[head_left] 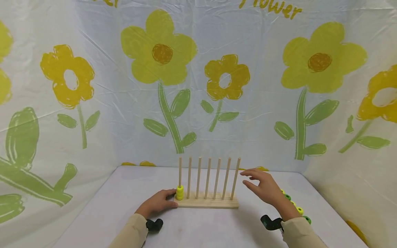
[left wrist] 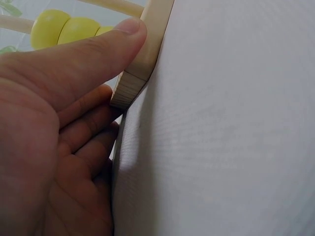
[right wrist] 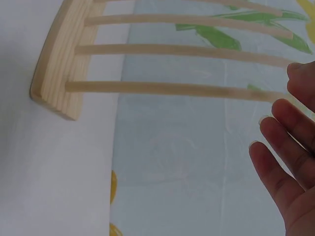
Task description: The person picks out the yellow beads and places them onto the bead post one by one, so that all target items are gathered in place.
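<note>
A wooden peg rack (head_left: 207, 203) with several upright pegs stands on the table. Yellow beads (head_left: 179, 193) are stacked on its leftmost peg; the other pegs are bare. My left hand (head_left: 159, 201) holds the left end of the base, and in the left wrist view the thumb lies on the base's front edge with the fingers behind. Beside the top of the rightmost peg (head_left: 236, 179), my right hand (head_left: 263, 185) hovers with nothing in it. Its fingers (right wrist: 275, 172) are spread and slightly bent in the right wrist view.
A row of green and yellow beads (head_left: 299, 210) lies on the table at the right, partly hidden behind my right forearm. The white table (head_left: 198, 230) meets a flower-printed cloth (head_left: 248, 131) at the back and sides. Each wrist wears a black camera (head_left: 271, 223).
</note>
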`<state>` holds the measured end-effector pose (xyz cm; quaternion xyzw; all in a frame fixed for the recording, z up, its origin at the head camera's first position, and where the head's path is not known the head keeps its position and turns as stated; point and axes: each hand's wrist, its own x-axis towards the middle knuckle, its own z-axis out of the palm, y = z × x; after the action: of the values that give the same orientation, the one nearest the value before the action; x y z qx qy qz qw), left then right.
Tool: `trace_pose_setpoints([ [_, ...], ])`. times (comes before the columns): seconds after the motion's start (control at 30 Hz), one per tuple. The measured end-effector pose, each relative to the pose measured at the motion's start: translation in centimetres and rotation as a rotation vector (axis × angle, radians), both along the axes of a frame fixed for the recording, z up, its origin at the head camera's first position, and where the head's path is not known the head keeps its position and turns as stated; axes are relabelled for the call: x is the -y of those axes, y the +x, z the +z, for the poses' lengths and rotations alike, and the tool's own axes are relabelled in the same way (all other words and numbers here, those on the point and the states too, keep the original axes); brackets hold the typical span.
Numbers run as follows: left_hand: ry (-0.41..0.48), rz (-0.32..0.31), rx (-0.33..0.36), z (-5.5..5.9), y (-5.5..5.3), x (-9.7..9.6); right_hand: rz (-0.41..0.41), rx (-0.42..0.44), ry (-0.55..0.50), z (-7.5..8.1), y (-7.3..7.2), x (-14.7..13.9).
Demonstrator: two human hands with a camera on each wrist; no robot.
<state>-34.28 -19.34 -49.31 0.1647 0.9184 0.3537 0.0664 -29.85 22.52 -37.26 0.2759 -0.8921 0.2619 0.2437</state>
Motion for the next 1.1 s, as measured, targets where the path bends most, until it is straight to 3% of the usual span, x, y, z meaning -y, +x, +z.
trace_pose_setpoints([
  [0.23,-0.002,0.002,-0.003,0.1,0.1,0.0,-0.057,0.051,0.04,-0.8,0.0,-1.9],
  [0.47,-0.001,-0.006,-0.003,-0.2,-0.1,0.1,-0.064,0.001,0.053,-2.0,-0.2,-3.5],
  [0.6,0.003,-0.002,0.004,-0.2,0.0,0.1,-0.099,0.017,0.049,-3.0,-0.6,-4.6],
  [0.73,-0.003,0.004,0.014,-0.2,-0.2,0.1,-0.12,0.086,0.02,-3.6,-1.0,-5.7],
  [0.93,-0.005,0.011,0.009,-0.1,-0.3,0.0,-0.158,0.29,-0.06,-3.8,-1.2,-7.0],
  [1.1,0.005,0.007,0.019,-0.3,-0.2,0.0,-0.18,0.289,-0.033,-4.1,-1.2,-7.7],
])
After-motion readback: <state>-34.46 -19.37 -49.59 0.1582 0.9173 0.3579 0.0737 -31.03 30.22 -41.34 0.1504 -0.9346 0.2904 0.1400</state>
